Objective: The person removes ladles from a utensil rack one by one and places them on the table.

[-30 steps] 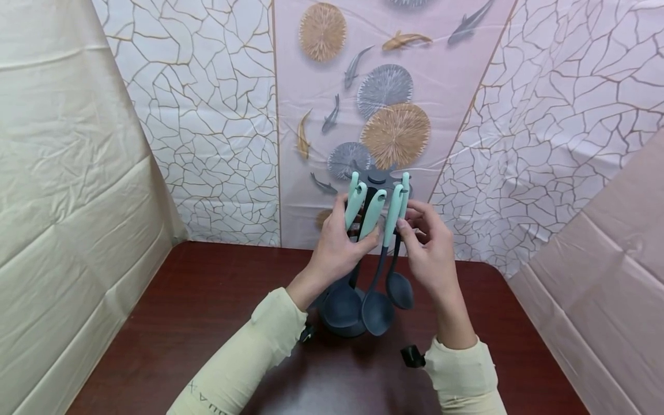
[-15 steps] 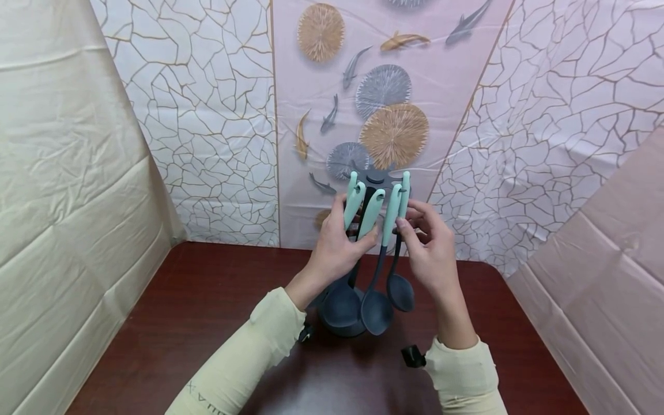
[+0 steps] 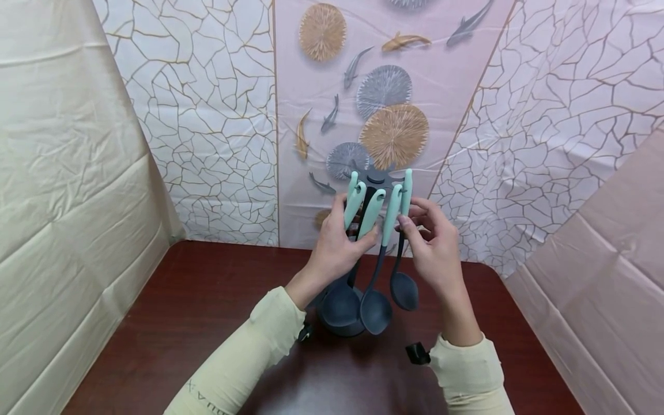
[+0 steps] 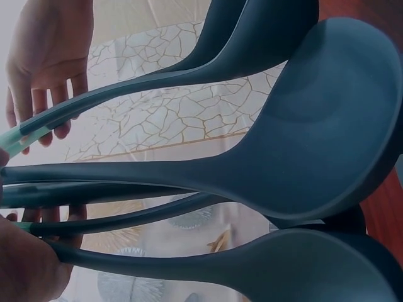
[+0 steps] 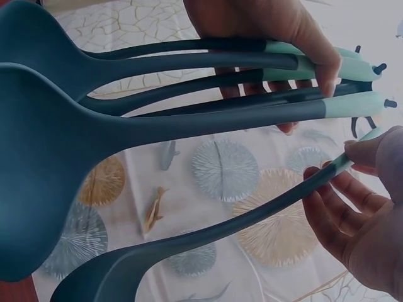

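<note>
Several dark utensils with mint handles hang around a dark stand (image 3: 376,176). My left hand (image 3: 337,245) is wrapped round the handles on its left side, its thumb across a mint handle (image 3: 371,213); the same hand (image 5: 264,22) is at the top in the right wrist view. With thumb and fingers, my right hand (image 3: 436,245) pinches the rightmost utensil (image 3: 404,291) low on its handle. That utensil (image 5: 233,221) stands apart from the others in the right wrist view. Whether its handle end is off the hook, I cannot tell.
Beneath the stand lies a dark red tabletop (image 3: 218,300). Patterned cloth (image 3: 207,115) hangs behind it, and plain cloth walls (image 3: 67,173) stand at both sides. A small black device (image 3: 417,353) sits by my right sleeve.
My right hand has shifted slightly right, bringing the rightmost utensil with it; the top of its handle is a little higher and farther from the neighbouring handle. My left hand has hardly moved.
</note>
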The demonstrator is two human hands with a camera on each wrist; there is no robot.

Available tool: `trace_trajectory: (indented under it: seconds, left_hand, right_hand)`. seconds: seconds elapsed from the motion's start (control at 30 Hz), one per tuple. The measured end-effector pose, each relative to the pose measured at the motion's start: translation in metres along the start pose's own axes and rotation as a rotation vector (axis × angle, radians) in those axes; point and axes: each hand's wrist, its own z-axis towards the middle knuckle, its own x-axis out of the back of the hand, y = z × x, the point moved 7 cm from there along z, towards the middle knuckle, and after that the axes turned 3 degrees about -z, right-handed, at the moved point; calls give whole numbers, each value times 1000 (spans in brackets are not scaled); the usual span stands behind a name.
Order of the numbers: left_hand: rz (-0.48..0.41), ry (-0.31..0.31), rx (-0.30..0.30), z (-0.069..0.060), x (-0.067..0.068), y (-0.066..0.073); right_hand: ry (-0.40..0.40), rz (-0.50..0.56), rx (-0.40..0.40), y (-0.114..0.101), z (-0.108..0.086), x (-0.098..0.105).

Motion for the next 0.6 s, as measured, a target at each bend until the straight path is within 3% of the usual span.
trace_trajectory:
  seconds: [0.6]
  left_hand:
    - [-13,-9,-2,0,0,-1]
  right_hand:
    - [59,13,-3,1,-2,10]
